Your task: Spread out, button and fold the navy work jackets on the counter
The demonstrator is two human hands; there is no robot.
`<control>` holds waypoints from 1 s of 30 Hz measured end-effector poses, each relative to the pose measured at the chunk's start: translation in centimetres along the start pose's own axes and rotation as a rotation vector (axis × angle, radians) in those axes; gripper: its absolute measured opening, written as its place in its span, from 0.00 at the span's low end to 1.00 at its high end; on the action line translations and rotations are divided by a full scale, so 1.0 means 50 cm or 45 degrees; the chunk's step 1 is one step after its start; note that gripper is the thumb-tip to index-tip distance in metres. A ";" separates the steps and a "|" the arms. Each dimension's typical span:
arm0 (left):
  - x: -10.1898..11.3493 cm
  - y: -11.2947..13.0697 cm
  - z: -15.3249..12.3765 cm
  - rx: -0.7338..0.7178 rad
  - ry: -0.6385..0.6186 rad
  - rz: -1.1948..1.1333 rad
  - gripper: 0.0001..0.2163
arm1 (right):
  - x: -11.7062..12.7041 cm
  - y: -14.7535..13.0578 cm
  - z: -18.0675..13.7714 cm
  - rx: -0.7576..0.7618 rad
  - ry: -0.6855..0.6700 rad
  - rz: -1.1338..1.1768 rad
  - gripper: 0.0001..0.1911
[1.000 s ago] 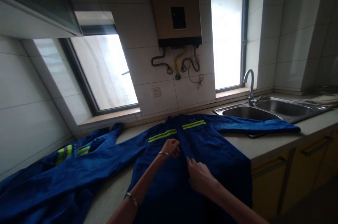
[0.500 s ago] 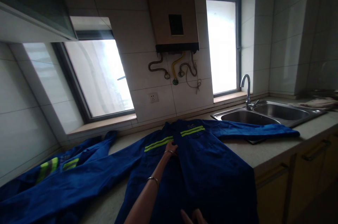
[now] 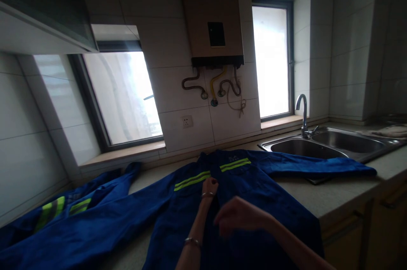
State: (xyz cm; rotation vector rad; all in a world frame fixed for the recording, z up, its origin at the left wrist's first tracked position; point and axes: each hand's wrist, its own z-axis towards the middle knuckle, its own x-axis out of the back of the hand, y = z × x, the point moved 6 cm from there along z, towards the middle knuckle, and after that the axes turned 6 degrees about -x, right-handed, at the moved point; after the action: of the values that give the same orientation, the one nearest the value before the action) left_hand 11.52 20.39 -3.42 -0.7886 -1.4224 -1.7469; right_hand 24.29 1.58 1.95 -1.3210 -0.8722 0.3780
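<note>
A blue work jacket with yellow-green reflective stripes lies spread over the counter, its sleeves stretched out to both sides. My left hand, with bracelets on the wrist and forearm, is closed on the jacket's front edge, just below the chest stripe. The fingertips are partly hidden behind the hand. My right hand is over the lower front of the jacket, nearer to me. Motion blurs its bent fingers, so what they hold, if anything, does not show.
Another blue garment with reflective bands lies at the left on the counter. A double steel sink with a tap is at the right, partly under a sleeve. A water heater hangs on the wall.
My right hand has risen from the bottom edge of the view to the jacket's middle. The left hand stays at the front edge. The view has shifted slightly.
</note>
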 end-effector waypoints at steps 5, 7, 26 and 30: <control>-0.010 0.020 -0.020 -0.062 -0.024 0.174 0.11 | 0.236 0.077 0.267 -0.135 0.827 -0.446 0.15; -0.009 0.025 -0.023 -0.098 -0.028 0.219 0.11 | 0.259 0.111 0.325 -0.195 0.915 -0.543 0.15; -0.029 -0.004 -0.020 -0.249 -0.037 0.577 0.22 | 0.312 0.236 0.471 -0.336 1.069 -0.638 0.15; -0.043 0.003 -0.006 -0.284 -0.060 0.526 0.24 | 0.300 0.239 0.492 -0.242 0.999 -0.672 0.16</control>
State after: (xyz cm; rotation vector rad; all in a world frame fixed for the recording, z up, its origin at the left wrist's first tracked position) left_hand 12.82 20.43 -5.19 -1.1581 -1.0112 -1.5829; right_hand 18.51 31.60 -4.27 -1.2050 -0.5502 -0.6197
